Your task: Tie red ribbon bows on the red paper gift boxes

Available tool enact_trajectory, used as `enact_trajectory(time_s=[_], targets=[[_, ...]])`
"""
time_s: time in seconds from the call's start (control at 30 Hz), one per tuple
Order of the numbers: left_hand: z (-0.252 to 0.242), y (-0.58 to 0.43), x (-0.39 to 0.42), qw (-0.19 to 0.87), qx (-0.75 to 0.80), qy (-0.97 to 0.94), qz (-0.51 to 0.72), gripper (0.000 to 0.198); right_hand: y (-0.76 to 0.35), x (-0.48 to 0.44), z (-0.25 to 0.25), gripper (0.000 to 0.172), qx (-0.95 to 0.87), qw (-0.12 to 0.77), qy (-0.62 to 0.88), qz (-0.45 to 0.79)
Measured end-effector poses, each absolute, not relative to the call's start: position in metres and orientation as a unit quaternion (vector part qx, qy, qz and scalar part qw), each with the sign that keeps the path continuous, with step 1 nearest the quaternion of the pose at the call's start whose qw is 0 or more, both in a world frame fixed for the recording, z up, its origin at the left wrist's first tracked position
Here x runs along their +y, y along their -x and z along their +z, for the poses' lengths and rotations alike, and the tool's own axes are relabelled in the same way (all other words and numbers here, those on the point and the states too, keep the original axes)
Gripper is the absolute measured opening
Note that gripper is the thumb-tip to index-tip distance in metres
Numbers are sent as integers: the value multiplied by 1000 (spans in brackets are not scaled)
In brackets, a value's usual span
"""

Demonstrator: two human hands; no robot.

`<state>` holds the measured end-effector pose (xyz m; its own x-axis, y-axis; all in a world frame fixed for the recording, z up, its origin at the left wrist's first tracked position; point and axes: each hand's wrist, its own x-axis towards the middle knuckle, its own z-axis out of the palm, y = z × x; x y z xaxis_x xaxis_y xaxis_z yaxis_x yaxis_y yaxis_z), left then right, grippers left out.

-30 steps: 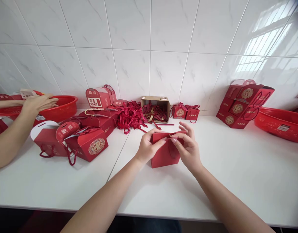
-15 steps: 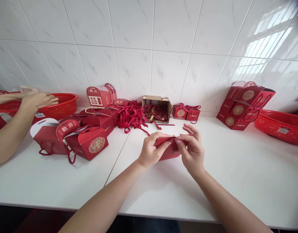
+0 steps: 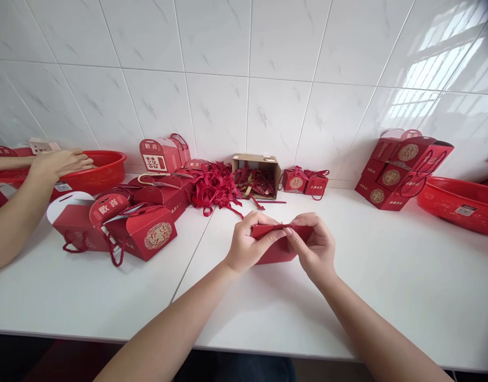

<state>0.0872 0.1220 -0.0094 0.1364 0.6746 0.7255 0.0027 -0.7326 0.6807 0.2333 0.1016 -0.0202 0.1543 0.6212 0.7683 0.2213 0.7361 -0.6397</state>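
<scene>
A small red paper gift box rests on the white counter between my two hands. My left hand grips its left side, thumb pinching the top edge. My right hand curls over the right side, its fingers pressing the top flap down. Both hands meet at the box's upper edge. Much of the box is hidden behind my fingers.
Folded red gift boxes lie at the left, a heap of red ribbons and a cardboard box at the back. Two small tied boxes, stacked red boxes and a red basin stand right. Another person's hand reaches into a red basin.
The red box has sunk lower and flatter between my hands. My right fingers, earlier stretched out above it, have curled down over the top flap. The other person's hand stays at the basin.
</scene>
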Motion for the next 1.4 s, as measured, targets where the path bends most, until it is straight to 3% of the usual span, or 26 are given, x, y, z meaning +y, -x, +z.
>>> enact_trajectory(time_s=[0.17, 0.6, 0.67, 0.8, 1.03, 1.27, 1.4], targets=[[-10, -88, 123, 287, 260, -692, 610, 13, -234, 102, -18, 9, -604, 673, 326, 275], [-16, -79, 127, 282, 198, -746, 569, 18, -236, 108, -22, 12, -636, 661, 341, 205], [-19, -80, 130, 227, 212, -754, 579, 29, -236, 106, -22, 12, -635, 666, 346, 185], [-25, -87, 133, 113, 305, -724, 608, 70, -235, 105, -20, 14, -626, 687, 353, 108], [-45, -100, 137, 166, 369, -690, 600, 78, -234, 105, -19, 17, -684, 652, 324, -42], [-48, -99, 139, 104, 366, -687, 620, 60, -230, 107, -20, 20, -691, 649, 299, -106], [-41, -89, 146, 55, 340, -727, 593, 38, -235, 111, -18, 22, -681, 651, 294, -160]])
